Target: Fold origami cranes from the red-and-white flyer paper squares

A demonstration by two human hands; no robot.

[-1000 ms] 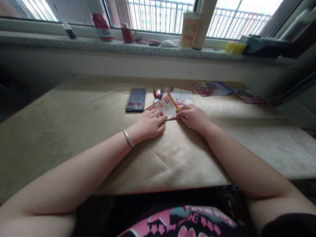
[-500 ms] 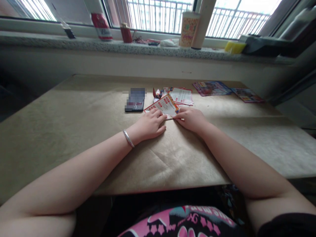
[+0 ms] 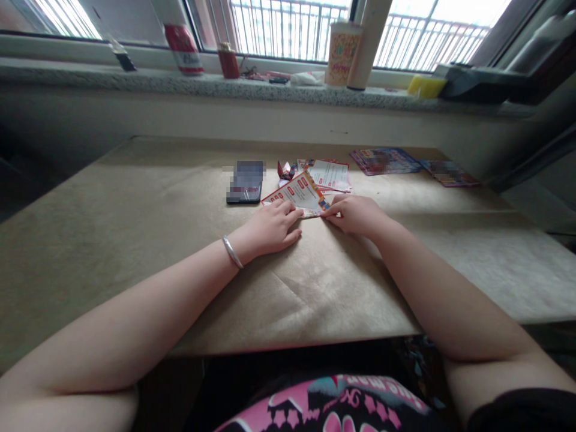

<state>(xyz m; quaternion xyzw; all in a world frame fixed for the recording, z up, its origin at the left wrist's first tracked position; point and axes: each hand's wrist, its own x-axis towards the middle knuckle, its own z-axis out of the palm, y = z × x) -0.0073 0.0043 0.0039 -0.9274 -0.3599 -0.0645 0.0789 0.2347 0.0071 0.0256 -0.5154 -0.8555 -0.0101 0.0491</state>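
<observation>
While the left hand (image 3: 275, 224) lies flat on the near edge of a white paper sheet (image 3: 306, 197), the right hand (image 3: 353, 213) pinches its near right corner. The sheet is on the bench (image 3: 175, 201), beside a dark, flat thing (image 3: 246, 182) and in front of more papers (image 3: 333, 172). Its red labels are too small to read, and letters on the red can (image 3: 183, 49) are blurry.
</observation>
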